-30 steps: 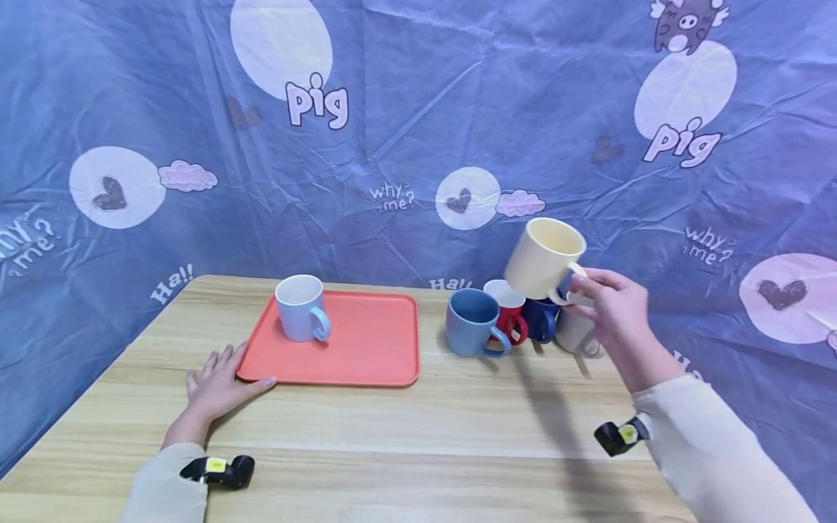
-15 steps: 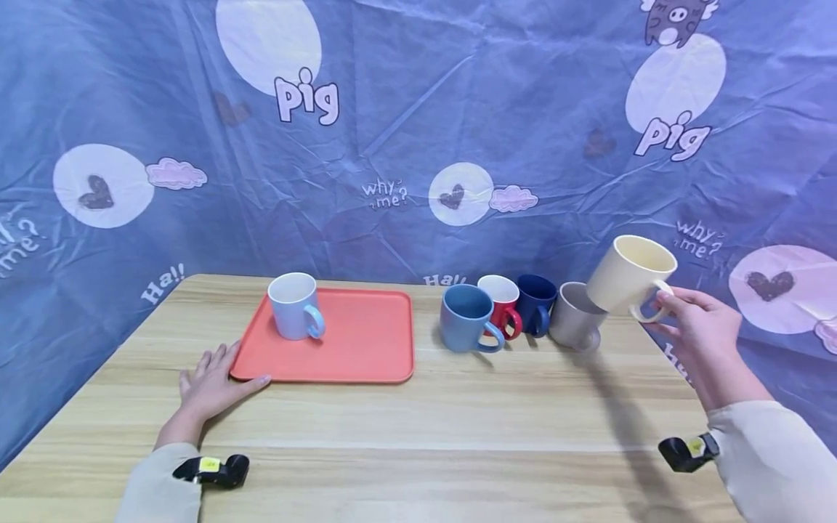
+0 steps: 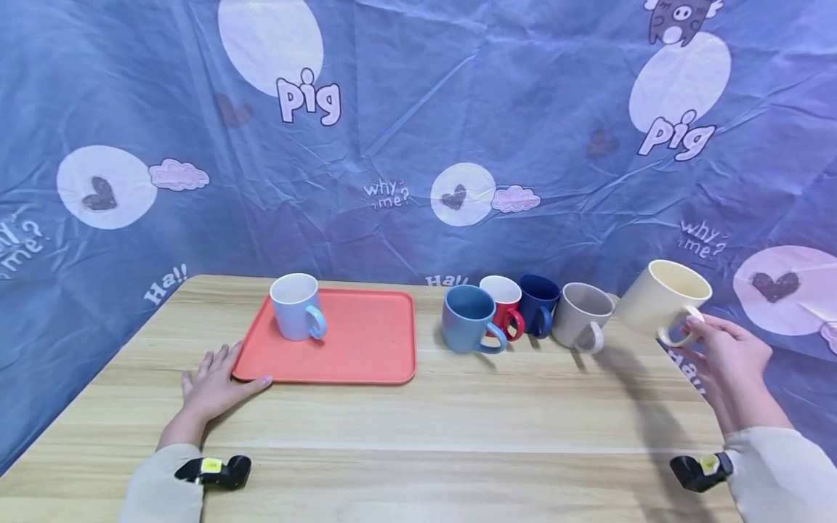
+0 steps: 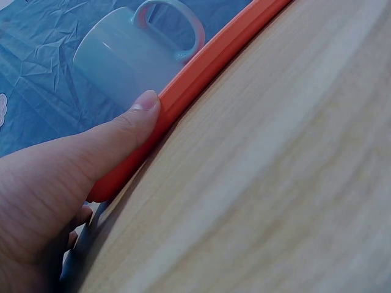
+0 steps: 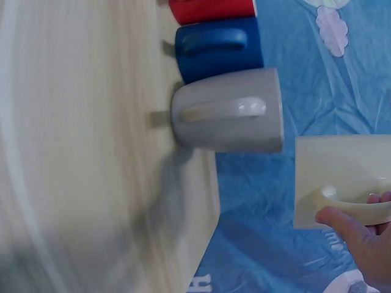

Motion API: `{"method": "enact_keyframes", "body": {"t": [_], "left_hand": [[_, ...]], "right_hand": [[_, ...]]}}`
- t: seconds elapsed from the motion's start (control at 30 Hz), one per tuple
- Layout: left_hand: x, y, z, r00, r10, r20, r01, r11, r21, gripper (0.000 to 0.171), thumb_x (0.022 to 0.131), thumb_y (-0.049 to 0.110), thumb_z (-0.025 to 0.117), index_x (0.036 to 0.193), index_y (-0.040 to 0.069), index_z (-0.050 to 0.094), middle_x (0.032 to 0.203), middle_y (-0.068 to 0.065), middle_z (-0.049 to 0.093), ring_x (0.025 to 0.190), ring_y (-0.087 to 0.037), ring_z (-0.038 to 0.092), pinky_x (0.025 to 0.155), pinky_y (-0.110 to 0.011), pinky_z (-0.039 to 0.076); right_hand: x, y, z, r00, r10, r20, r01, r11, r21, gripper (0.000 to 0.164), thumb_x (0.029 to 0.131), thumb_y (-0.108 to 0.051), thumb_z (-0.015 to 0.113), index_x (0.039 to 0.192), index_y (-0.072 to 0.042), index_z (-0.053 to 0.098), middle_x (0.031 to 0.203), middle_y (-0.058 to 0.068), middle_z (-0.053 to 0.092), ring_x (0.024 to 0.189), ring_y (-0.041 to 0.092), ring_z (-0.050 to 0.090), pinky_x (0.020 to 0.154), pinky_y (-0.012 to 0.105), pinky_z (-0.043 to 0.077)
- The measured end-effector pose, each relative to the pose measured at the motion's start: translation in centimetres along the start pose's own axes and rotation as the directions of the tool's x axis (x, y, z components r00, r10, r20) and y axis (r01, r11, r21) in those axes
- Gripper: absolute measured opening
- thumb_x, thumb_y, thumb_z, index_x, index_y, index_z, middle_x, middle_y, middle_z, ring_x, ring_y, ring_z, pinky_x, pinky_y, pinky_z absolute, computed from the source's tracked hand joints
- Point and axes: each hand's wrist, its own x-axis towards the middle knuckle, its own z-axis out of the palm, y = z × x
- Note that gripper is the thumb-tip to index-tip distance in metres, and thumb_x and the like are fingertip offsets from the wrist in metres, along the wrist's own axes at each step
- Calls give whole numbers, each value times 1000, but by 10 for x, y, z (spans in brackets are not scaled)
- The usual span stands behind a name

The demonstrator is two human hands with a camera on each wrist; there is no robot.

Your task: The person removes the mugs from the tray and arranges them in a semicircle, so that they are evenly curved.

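Note:
By its handle, my right hand [image 3: 735,356] holds a cream mug [image 3: 657,298] tilted in the air, to the right of the grey mug [image 3: 580,316]. The right wrist view shows thumb and fingers at the cream mug's handle [image 5: 360,210]. At the near left corner of an orange-red tray [image 3: 366,341], my left hand [image 3: 212,388] rests with fingers spread on the table, its thumb against the rim. In the left wrist view the thumb [image 4: 131,128] touches that rim. A light blue mug [image 3: 293,312] stands upright on the tray's left part.
On the wooden table [image 3: 418,450], right of the tray, stand a blue-grey mug [image 3: 467,323], a red mug [image 3: 506,309] with white inside, a navy mug [image 3: 538,309] and the grey mug, in a row. A printed blue cloth [image 3: 392,131] hangs behind the table.
My right hand has carried the cream mug rightward and down, from above the navy mug to the right of the grey one. The left hand and tray stay put.

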Motion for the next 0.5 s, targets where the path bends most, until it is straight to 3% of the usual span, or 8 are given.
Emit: {"method": "enact_keyframes", "body": {"t": [0.13, 0.23, 0.33, 0.4, 0.5], "left_hand": [[0, -1, 0, 1000, -1, 1, 1, 1000, -5, 100, 68, 63, 55, 136, 1, 15, 133, -34, 13, 120, -49, 0, 82, -66, -12], [0, -1, 0, 1000, -3, 2, 3, 1000, -7, 100, 68, 63, 55, 136, 1, 15, 133, -34, 12, 120, -49, 0, 83, -66, -12], [0, -1, 0, 1000, -2, 3, 2, 1000, -3, 100, 68, 63, 55, 136, 2, 14, 133, -34, 12, 120, -49, 0, 83, -66, -12], [0, -1, 1, 1000, 0, 1, 0, 1000, 0, 100, 68, 63, 55, 136, 2, 15, 133, -34, 13, 120, -49, 0, 82, -66, -12], [0, -2, 1, 1000, 4, -2, -4, 1000, 2, 100, 68, 63, 55, 136, 2, 15, 133, -34, 13, 120, -50, 1, 82, -66, -11]], "right_hand": [[33, 15, -30, 997, 6, -74, -11, 998, -60, 13, 67, 11, 67, 67, -3, 68, 60, 6, 60, 56, 14, 59, 44, 37, 49], [84, 39, -74, 995, -10, -99, -3, 992, -129, 16, 65, 4, 72, 77, -6, 70, 65, 6, 62, 61, 15, 60, 47, 41, 49], [124, 62, -112, 996, -60, -63, 52, 991, -127, 24, 64, 2, 74, 86, -7, 70, 69, 7, 64, 64, 16, 62, 49, 42, 49], [135, 71, -124, 997, -60, -48, 54, 993, -108, 27, 63, 2, 75, 88, -8, 69, 70, 7, 65, 66, 16, 62, 50, 41, 49], [137, 80, -130, 996, -81, -39, 76, 992, -100, 27, 62, 2, 75, 88, -7, 69, 70, 6, 65, 63, 15, 62, 48, 41, 49]]}}
